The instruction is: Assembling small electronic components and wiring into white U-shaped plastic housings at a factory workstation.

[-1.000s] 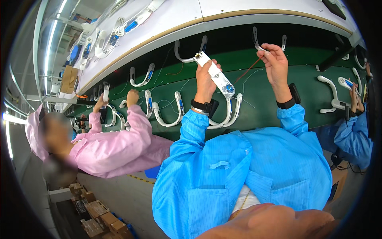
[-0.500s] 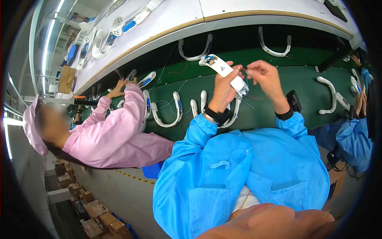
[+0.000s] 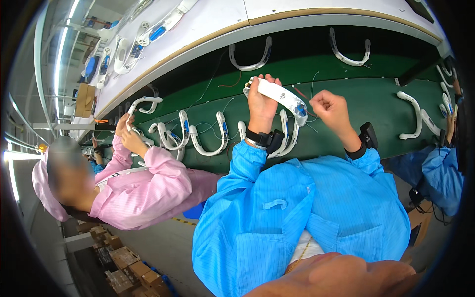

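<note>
My left hand point(image 3: 262, 106) grips a white curved plastic housing point(image 3: 277, 93), with the thumb over its left end and the palm turned up. Blue parts show inside the housing's right end. My right hand point(image 3: 330, 111) is closed with its fingers curled, just right of that end and apart from it. A short dark red wire point(image 3: 300, 92) lies close to my right fingertips. Whether they pinch it is hidden. Beneath my left wrist, another white U-shaped housing point(image 3: 292, 141) rests on the green conveyor belt point(image 3: 358, 99).
Several U-shaped housings with thin wires lie along the belt, including one at right point(image 3: 413, 119). A white shelf point(image 3: 208, 29) with a wooden edge runs above the belt. At left, a person in pink point(image 3: 148, 183) handles a housing. Another person in blue point(image 3: 440, 168) sits at right.
The housing has turned in my left hand, its blue end now toward my right hand. My right hand has moved slightly down, fingers curling. The person in pink now holds up a housing.
</note>
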### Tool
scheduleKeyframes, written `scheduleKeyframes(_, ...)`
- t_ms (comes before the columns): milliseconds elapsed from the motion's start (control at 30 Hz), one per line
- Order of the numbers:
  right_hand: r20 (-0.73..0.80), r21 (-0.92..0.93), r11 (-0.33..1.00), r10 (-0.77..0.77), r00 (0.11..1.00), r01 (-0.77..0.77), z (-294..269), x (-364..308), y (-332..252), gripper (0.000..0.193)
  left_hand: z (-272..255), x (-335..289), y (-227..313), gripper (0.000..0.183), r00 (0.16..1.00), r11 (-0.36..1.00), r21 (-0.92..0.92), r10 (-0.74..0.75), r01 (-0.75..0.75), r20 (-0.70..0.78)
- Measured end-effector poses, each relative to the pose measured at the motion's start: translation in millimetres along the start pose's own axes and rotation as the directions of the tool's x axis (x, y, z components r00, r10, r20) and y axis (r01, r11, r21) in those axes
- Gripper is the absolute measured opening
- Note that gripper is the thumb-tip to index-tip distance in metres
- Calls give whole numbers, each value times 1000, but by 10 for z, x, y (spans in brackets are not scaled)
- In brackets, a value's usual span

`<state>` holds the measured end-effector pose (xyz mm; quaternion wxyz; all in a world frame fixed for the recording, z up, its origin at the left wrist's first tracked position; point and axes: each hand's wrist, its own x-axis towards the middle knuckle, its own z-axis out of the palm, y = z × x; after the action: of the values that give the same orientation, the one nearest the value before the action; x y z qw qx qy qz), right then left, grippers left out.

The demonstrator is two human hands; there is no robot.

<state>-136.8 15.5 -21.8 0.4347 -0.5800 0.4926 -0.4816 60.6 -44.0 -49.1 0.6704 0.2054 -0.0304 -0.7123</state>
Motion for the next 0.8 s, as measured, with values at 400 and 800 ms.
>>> scheduleKeyframes(400, 111, 33, 999, -28, 993, 25, 202, 125, 147, 7, -46, 91, 97, 18, 996, 989, -128, -80, 74, -44)
scheduleKeyframes(800, 31, 132, 991, 12, 999, -16, 280, 176, 286, 5, -73, 100, 155, 18, 992, 977, -178, -121, 115, -26)
